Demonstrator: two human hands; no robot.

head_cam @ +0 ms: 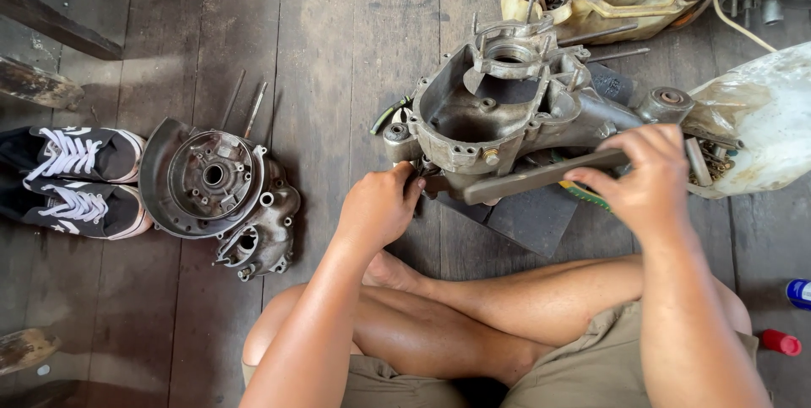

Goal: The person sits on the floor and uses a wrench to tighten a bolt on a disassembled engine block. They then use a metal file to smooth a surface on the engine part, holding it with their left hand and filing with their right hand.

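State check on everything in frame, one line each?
Left hand: closed on the near end of the long flat metal bar.
Right hand: fingers on the bar's far end.
Grey cast-metal engine casing: open, cavity up, on the wooden floor.
Round grey metal cover: detached, on the floor.
Black-and-white sneakers: laced, off.

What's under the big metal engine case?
A dark flat mat lies under the engine case, on the wooden floor. A green-edged part peeks out; the rest is hidden.
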